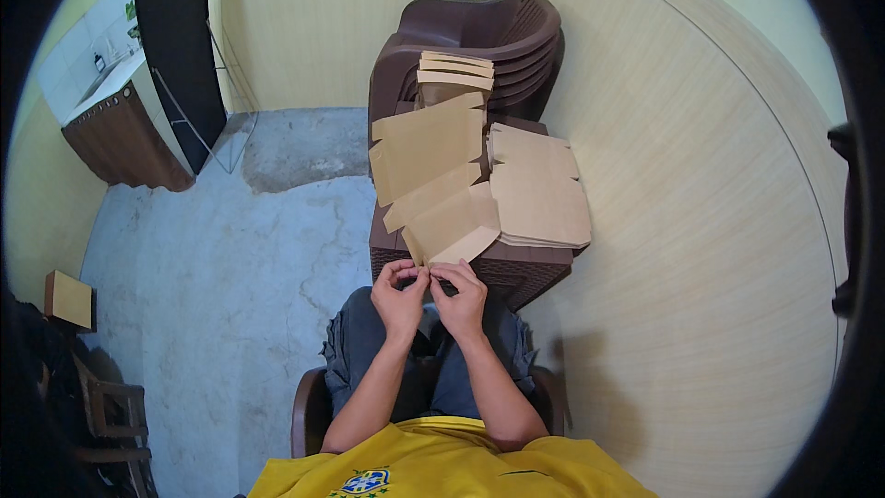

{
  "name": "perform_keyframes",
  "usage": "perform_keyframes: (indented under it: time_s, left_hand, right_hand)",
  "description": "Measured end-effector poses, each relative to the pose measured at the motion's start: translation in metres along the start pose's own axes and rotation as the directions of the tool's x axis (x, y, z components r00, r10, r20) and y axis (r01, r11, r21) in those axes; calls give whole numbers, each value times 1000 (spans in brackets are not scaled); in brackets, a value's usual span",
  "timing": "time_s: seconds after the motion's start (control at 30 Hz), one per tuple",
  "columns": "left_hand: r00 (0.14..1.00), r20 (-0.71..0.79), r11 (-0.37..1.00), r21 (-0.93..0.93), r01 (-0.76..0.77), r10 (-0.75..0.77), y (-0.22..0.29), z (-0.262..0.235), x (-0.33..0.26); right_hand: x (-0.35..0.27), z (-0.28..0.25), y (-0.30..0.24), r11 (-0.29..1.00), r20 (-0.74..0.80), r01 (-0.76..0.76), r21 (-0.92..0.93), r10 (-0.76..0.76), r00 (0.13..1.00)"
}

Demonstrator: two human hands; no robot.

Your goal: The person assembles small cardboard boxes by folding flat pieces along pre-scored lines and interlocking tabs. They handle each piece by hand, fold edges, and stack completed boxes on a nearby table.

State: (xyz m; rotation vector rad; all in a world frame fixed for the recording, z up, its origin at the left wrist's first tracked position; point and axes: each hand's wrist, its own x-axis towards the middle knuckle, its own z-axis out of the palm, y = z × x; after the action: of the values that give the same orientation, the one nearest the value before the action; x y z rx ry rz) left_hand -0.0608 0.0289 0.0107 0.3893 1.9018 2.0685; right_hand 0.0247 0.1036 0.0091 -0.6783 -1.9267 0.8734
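A partly folded brown cardboard box blank (433, 161) lies across the brown woven-pattern table, its near end toward me. My left hand (399, 295) pinches the near corner of the blank between thumb and fingers. Close beside it, my right hand (458, 293) grips the same near edge, and the two thumbs almost meet. The near side flaps stand tilted up, while the far panel lies spread out. What the fingertips do to the cardboard edge is partly hidden by the hands.
A stack of flat cardboard blanks (539, 186) sits to the right on the table (525, 272). Folded cardboard pieces (455, 71) stand at the far end, before stacked brown plastic chairs (479, 23). A wooden wall (701, 203) runs along the right. A small box (70, 300) is far left.
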Motion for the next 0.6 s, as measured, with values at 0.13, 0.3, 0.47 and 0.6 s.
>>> perform_keyframes:
  time_s: [0.13,0.3,0.47,0.6]
  left_hand:
    - [999,-9,992,-118,48,-49,-13,5,6]
    - [994,10,949,-295,110,-113,-24,6,5]
    - [987,21,957,-241,159,-159,-27,5,1]
    - [975,27,920,-327,215,-218,-29,4,-1]
  right_hand:
    - [4,5,-3,994,-56,71,-89,-76,996]
    - [5,4,-6,949,-26,204,-239,-217,976]
    - [6,-1,-7,970,28,143,-196,-140,990]
    - [14,-8,-4,967,121,128,-222,-103,987]
